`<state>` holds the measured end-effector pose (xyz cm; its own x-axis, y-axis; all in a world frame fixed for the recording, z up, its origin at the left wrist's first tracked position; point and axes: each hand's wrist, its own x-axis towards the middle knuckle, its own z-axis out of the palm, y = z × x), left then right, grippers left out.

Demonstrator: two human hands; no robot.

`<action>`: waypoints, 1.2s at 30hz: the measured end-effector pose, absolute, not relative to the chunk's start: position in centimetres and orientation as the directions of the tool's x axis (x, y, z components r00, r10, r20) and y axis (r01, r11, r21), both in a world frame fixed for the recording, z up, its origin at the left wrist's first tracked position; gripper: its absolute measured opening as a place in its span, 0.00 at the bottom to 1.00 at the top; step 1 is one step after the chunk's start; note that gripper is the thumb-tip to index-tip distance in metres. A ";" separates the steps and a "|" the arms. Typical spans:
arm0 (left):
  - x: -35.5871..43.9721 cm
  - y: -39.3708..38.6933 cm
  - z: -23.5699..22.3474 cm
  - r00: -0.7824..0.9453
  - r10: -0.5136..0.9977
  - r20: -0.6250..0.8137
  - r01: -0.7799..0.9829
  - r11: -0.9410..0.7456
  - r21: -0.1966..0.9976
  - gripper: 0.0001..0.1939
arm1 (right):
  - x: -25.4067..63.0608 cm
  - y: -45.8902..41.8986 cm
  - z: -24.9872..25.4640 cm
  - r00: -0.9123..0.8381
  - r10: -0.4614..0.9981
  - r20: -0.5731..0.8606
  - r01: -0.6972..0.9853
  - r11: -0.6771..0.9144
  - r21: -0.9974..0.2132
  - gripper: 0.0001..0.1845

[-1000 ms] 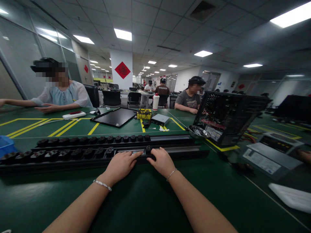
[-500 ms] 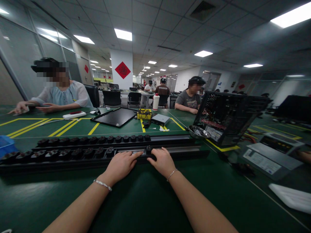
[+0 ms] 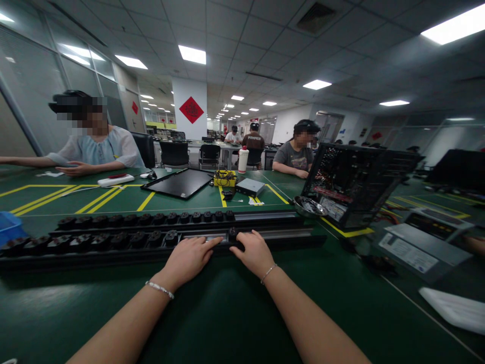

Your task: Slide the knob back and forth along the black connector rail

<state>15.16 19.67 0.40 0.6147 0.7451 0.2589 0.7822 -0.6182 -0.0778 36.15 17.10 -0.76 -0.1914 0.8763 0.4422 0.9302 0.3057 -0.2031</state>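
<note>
Two long black power track rails lie side by side across the table. The near rail (image 3: 295, 243) carries a row of black socket modules (image 3: 121, 239) on its left part. A single black socket module (image 3: 232, 233) sits apart from that row, between my hands. My right hand (image 3: 253, 251) has its thumb and fingers bent around the near rail, up against this socket; the fingertips are partly hidden. My left hand (image 3: 190, 259) lies on the near rail, index finger stretched out toward the lone socket, fingers apart. More sockets fill the left part of the far rail (image 3: 269, 216).
Beyond the rails are a flat black screen panel (image 3: 182, 182), a yellow box (image 3: 225, 177) and a grey metal box (image 3: 250, 187). At right stand a metal bowl (image 3: 308, 206), an opened computer case (image 3: 356, 182) and a power supply (image 3: 420, 242). A blue bin (image 3: 10, 227) is at left.
My hands and the socket modules stay in place. The person across at left has stretched an arm out toward the left edge.
</note>
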 end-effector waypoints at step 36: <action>15.1 19.7 0.3 0.610 0.753 0.246 0.785 -0.618 -0.056 0.23 | 36.2 17.0 -0.4 -0.199 0.882 0.426 0.929 0.308 -0.205 0.08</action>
<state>15.11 19.71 0.32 0.6102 0.7532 0.2455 0.7846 -0.6175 -0.0556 36.23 16.97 -0.41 -0.1987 0.8824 0.4265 0.9290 0.3082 -0.2047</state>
